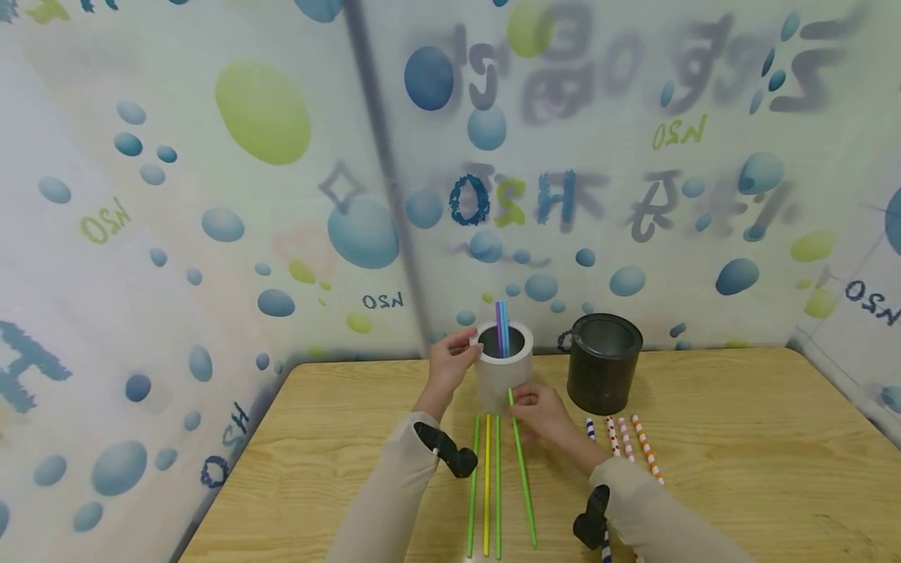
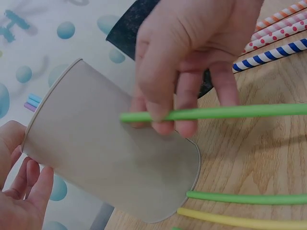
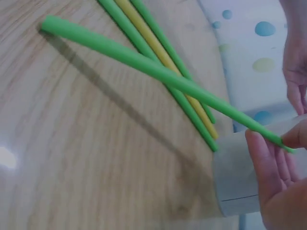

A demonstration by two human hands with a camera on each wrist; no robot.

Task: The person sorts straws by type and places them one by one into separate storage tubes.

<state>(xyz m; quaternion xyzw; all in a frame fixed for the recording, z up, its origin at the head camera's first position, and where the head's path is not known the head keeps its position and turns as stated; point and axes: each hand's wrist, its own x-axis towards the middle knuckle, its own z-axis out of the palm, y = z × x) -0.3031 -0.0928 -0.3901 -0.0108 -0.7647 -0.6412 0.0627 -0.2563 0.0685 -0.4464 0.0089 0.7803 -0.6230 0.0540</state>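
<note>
My right hand (image 1: 543, 413) pinches a green straw (image 1: 524, 477) near its far end, just in front of the white cup (image 1: 505, 383). In the right wrist view the straw slants up from the tabletop, its shadow falling apart from it. My left hand (image 1: 450, 367) holds the white cup at the left of its rim, thumb and fingers around the edge. Purple and blue straws (image 1: 503, 328) stand inside that cup. Two more green straws, one on each side of a yellow straw (image 1: 487, 485), lie on the table before it.
A black cup (image 1: 605, 367) stands to the right of the white one. Striped and dotted paper straws (image 1: 647, 450) lie in front of it, partly under my right forearm. Behind the wooden table (image 1: 739, 438) rises a printed curtain (image 1: 619, 195).
</note>
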